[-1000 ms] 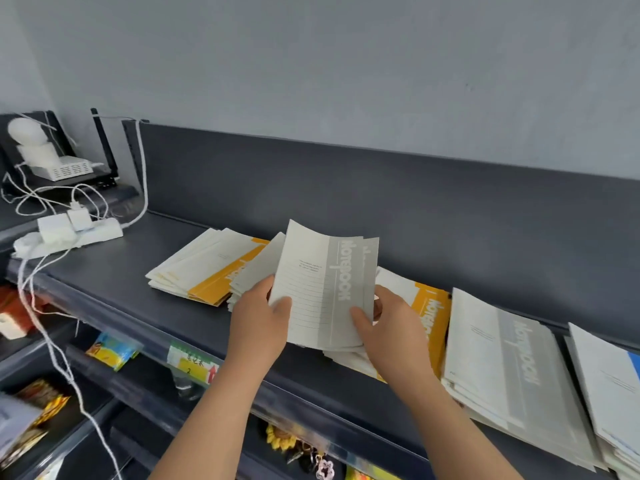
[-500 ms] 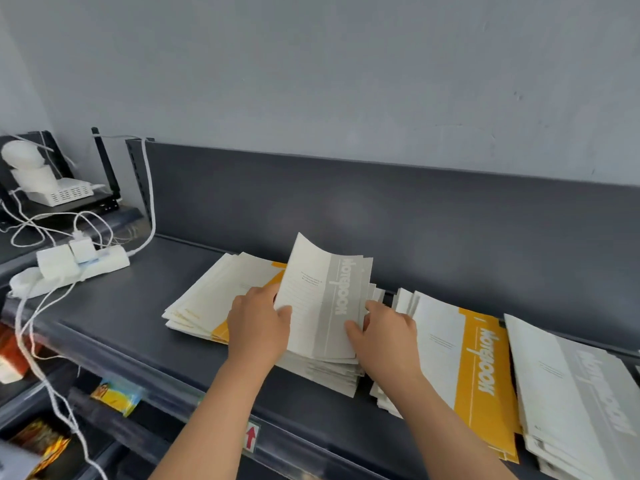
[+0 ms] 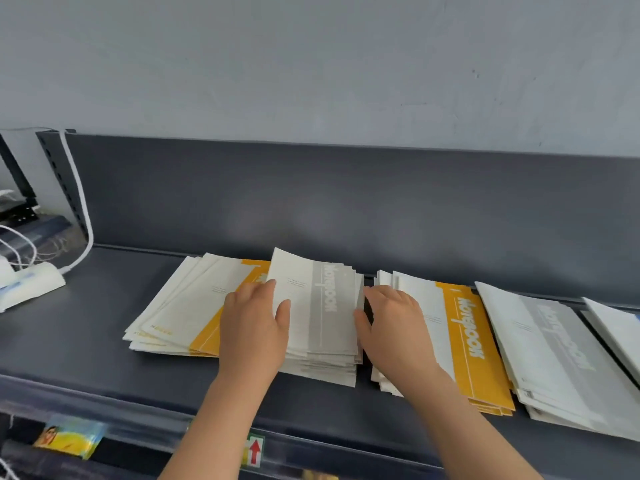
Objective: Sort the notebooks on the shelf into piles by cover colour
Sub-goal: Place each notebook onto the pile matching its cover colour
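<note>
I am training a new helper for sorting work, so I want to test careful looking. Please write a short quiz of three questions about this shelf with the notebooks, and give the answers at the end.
1. True or false: the left hand and the right hand are at opposite sides of the grey-striped pile.
2. Which stripe colour has the pile to the right of the right hand? A) green B) yellow C) red
3. How many yellow-striped piles lie on the shelf?

Key: 1 true; 2 B; 3 two, because the left yellow-striped pile lies on the other side of the grey-striped pile.
</note>
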Available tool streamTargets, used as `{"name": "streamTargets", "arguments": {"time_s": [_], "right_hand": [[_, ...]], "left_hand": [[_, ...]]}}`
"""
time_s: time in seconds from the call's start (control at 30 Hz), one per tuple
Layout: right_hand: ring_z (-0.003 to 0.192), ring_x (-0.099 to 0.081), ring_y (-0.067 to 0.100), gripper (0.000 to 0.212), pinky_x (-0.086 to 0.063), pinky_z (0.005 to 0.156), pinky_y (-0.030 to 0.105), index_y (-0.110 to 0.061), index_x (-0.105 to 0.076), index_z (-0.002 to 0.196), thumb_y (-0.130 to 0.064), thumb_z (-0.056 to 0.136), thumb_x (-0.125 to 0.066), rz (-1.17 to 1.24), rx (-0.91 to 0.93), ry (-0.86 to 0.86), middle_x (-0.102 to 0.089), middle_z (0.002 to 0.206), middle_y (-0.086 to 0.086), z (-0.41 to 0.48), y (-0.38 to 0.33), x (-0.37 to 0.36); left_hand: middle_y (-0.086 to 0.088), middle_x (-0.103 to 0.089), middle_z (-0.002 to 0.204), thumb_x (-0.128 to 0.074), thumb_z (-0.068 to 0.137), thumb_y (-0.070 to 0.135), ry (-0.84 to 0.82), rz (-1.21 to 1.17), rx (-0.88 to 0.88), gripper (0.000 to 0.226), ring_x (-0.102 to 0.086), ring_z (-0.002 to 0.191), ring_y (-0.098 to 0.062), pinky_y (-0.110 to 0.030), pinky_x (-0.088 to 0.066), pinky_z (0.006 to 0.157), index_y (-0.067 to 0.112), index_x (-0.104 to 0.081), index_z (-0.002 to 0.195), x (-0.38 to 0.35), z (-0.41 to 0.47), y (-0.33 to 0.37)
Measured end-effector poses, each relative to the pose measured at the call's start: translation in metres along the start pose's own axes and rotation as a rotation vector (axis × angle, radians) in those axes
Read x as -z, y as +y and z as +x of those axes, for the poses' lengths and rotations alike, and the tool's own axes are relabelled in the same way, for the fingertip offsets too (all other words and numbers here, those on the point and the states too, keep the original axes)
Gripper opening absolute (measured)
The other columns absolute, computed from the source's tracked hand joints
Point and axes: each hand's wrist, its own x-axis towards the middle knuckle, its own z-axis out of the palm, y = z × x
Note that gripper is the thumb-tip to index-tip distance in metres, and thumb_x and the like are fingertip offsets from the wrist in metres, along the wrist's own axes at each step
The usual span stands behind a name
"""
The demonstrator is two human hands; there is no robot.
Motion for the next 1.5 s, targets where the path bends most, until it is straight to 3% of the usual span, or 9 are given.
{"name": "streamTargets", "arguments": {"time_s": [0.2,0.43,0.53,0.63,0.87,1.0,1.3,1.37,1.5], "right_hand": [[0.125,-0.046,0.015,0.038,-0.033,0.105,0.025,-0.019,-0.049,0.132,-0.032,0.098,-0.04,-0.012,-0.059,0.036,-0.052,0.135,-0.004,-0.023,0.031,0.029],[0.099,-0.055,0.024,0.017,-0.038,0.078,0.028,-0.014,-0.057,0.099,-0.023,0.094,-0.044,-0.084,-0.166,0.105,-0.062,0.102,-0.002,-0.056,0.094,0.064],[0.113,-0.05,0.019,0.026,-0.034,0.092,0.025,-0.016,-0.057,0.115,-0.026,0.097,-0.04,-0.102,-0.175,0.104,-0.06,0.119,-0.003,-0.073,0.127,0.088],[0.122,-0.046,0.015,0.035,-0.033,0.101,0.023,-0.017,-0.05,0.129,-0.03,0.099,-0.038,-0.077,-0.214,0.112,-0.054,0.132,-0.005,-0.092,0.163,0.115],[0.109,-0.053,0.022,0.029,-0.041,0.091,0.03,-0.009,-0.059,0.112,-0.025,0.097,-0.041,-0.1,-0.331,0.109,-0.063,0.115,0.001,-0.137,0.275,0.171],[0.081,-0.054,0.026,0.02,-0.044,0.069,0.038,-0.008,-0.058,0.083,-0.017,0.093,-0.043,-0.123,-0.381,0.15,-0.061,0.08,0.003,-0.169,0.341,0.198],[0.104,-0.054,0.03,0.026,-0.041,0.088,0.035,-0.001,-0.062,0.104,-0.017,0.096,-0.043,-0.237,-0.587,0.18,-0.064,0.11,0.01,-0.216,0.466,0.25],[0.099,-0.053,0.028,0.023,-0.041,0.086,0.035,-0.005,-0.06,0.095,-0.018,0.097,-0.041,-0.247,-0.624,0.163,-0.062,0.107,0.007,-0.218,0.49,0.256],[0.081,-0.047,0.021,0.023,-0.04,0.083,0.032,-0.014,-0.047,0.077,-0.02,0.096,-0.035,-0.242,-0.635,0.114,-0.049,0.083,-0.005,-0.22,0.521,0.258]], "left_hand": [[0.0,-0.057,0.129,-0.045,0.098,0.027,-0.013,-0.161,-0.179,0.037,-0.047,0.119,-0.016,-0.025,-0.041,0.095,0.016,-0.055,0.131,-0.007,-0.016,0.045],[0.003,-0.062,0.121,-0.047,0.097,0.028,-0.083,-0.23,-0.317,0.032,-0.052,0.112,-0.014,-0.016,-0.036,0.087,0.017,-0.061,0.123,-0.034,-0.045,0.115],[0.006,-0.057,0.129,-0.044,0.098,0.032,-0.106,-0.246,-0.328,0.037,-0.048,0.12,-0.01,-0.021,-0.038,0.096,0.02,-0.056,0.131,-0.045,-0.061,0.153],[0.007,-0.06,0.122,-0.043,0.098,0.032,-0.124,-0.247,-0.354,0.034,-0.05,0.112,-0.01,-0.02,-0.039,0.09,0.021,-0.058,0.126,-0.058,-0.08,0.194],[0.006,-0.058,0.128,-0.045,0.098,0.03,-0.198,-0.337,-0.387,0.035,-0.05,0.117,-0.009,-0.015,-0.037,0.091,0.02,-0.057,0.129,-0.096,-0.131,0.307],[0.006,-0.057,0.129,-0.047,0.098,0.031,-0.279,-0.428,-0.391,0.034,-0.051,0.116,-0.009,-0.019,-0.042,0.093,0.021,-0.057,0.129,-0.122,-0.164,0.367],[-0.003,-0.068,0.094,-0.047,0.097,0.021,-0.507,-0.524,-0.414,0.023,-0.062,0.092,-0.019,-0.034,-0.051,0.083,0.011,-0.064,0.107,-0.178,-0.198,0.48],[-0.002,-0.063,0.079,-0.047,0.096,0.019,-0.551,-0.52,-0.433,0.013,-0.06,0.08,-0.02,-0.036,-0.051,0.075,0.02,-0.057,0.089,-0.194,-0.197,0.503],[-0.003,-0.042,0.059,-0.046,0.093,0.016,-0.628,-0.47,-0.421,0.033,-0.035,0.051,-0.015,-0.027,-0.029,0.049,0.013,-0.035,0.062,-0.233,-0.197,0.539]]}}
